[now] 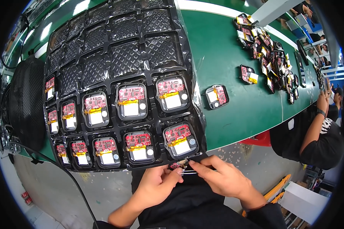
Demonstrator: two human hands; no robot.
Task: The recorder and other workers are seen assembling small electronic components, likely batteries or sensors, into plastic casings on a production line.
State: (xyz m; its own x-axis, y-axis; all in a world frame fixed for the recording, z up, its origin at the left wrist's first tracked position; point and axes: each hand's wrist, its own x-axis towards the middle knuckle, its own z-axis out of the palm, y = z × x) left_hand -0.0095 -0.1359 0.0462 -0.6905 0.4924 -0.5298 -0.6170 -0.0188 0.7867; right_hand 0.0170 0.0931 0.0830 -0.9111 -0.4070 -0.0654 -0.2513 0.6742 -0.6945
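Just past the front edge of the tray, my left hand (156, 185) pinches a small device with a red circuit board (176, 165), thumb and fingers closed on its left side. My right hand (223, 177) has its thumb and fingertips closed together at the device's right side; fingers and the tray edge hide most of it. Two thin pale lines show between the hands. Beyond them lies the black moulded tray (124, 89), with black-cased devices (179, 140) sitting face up in its nearer pockets, each showing a red board, yellow tape and a white block.
The tray's far pockets hold nothing. On the green table (218, 129) are a lone device (216, 96), another (249, 74) and a heap of devices (273, 57). A black mesh bag (26, 103) stands left. A co-worker (313, 137) sits at the right.
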